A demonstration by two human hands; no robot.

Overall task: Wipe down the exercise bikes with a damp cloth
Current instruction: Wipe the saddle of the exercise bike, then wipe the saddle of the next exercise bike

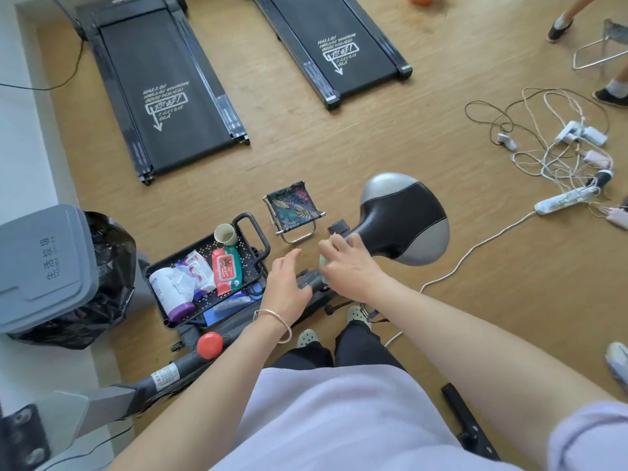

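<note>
Two long black treadmills (163, 96) lie flat on the wood floor up top, with a grey plastic lidded bin (44, 266) off to the left. The exercise bike's black-and-grey padded saddle (404, 222) sits mid-frame, next to a black perforated tray (247, 260) full of wipes. The left hand (289, 283) hovers over the bike frame, fingers loose, gripping nothing. The right hand (346, 263) has its fingers curled round a small pale green cloth (323, 265), right at the saddle's narrow nose.
</note>
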